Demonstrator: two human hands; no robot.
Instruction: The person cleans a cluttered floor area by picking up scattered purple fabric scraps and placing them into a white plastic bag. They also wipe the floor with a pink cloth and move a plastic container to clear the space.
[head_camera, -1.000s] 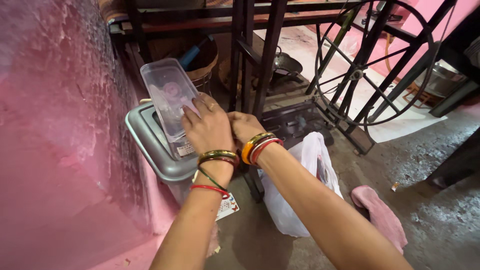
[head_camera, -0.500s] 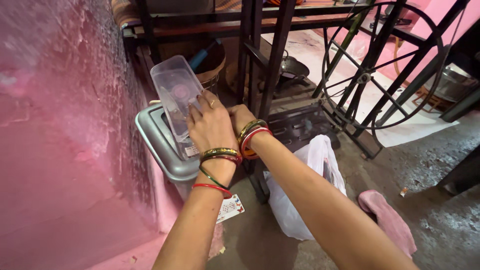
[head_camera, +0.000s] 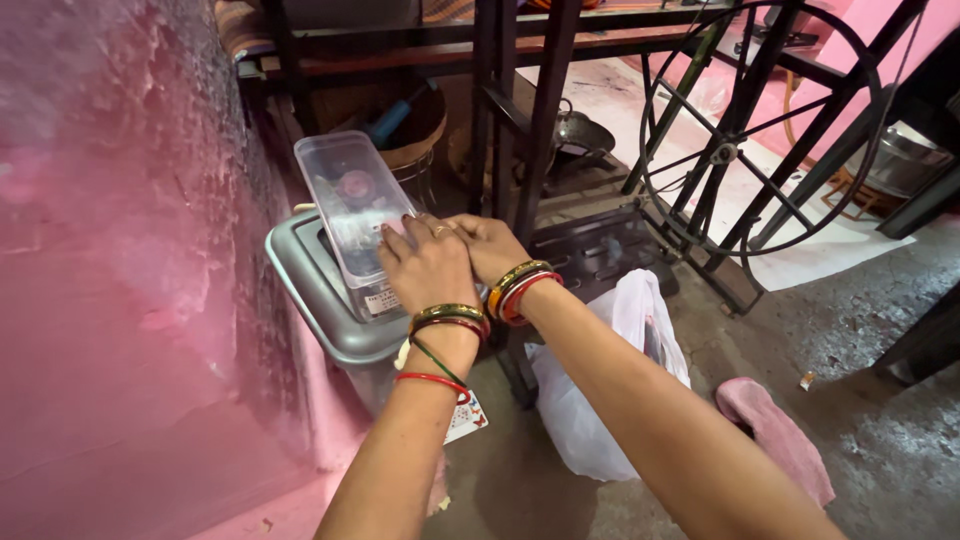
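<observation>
- A rough pink wall (head_camera: 110, 250) fills the left side of the frame.
- Just right of it, left of centre, stands a grey bin (head_camera: 325, 300) with a flat grey lid.
- A clear plastic box (head_camera: 352, 205) rests on that lid, long side running up the frame, a label at its near end and small things dimly visible inside.
- The left hand (head_camera: 428, 262) lies palm down over the box's near right part, fingers spread flat on its top; it presses more than it clasps, and whether the thumb hooks the edge cannot be told.
- The right hand (head_camera: 490, 245) sits just beside it at centre, fingers curled and touching the left hand's knuckles; what it has hold of, if anything, is hidden.
- Both wrists carry bangles.
- Below centre, a white plastic bag (head_camera: 600, 390) slumps on the concrete floor (head_camera: 860, 400).
- In the upper right stands a black treadle frame with a spoked wheel (head_camera: 760, 130).
- A pink cloth (head_camera: 775, 435) lies at the lower right.
</observation>
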